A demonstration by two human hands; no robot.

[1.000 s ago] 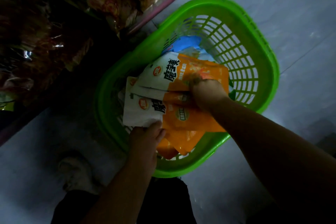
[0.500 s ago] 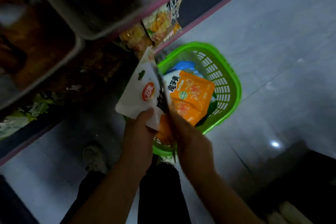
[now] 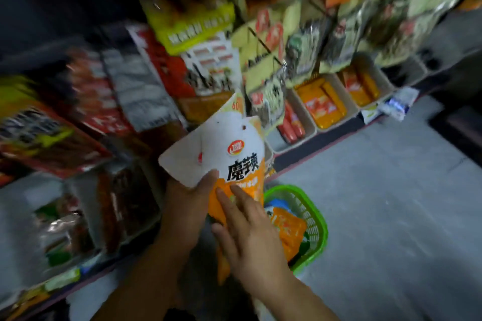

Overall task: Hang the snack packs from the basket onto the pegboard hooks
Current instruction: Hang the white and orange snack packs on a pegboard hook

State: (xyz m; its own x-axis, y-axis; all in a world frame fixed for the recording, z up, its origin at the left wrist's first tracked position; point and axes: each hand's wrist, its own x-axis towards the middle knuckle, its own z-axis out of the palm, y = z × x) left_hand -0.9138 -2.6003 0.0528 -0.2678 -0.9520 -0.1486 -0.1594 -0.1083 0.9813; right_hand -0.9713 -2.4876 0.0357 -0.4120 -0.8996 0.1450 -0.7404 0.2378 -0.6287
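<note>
Now gripping white-and-orange snack packs [image 3: 229, 161] in left hand [image 3: 187, 206], thumb curling over the lower white edge, holding them raised before the blurred pegboard display [image 3: 273, 60]. Laying right hand [image 3: 250, 237] on the orange front, fingers [image 3: 229, 203] straight and pressing flat. Leaving more orange packs [image 3: 289, 229] lying in the green basket [image 3: 317, 216] on the grey floor [image 3: 391, 203] below.

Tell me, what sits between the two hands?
The white-and-orange snack packs: left hand grips them, right hand lies flat against them, in the head view.
</note>
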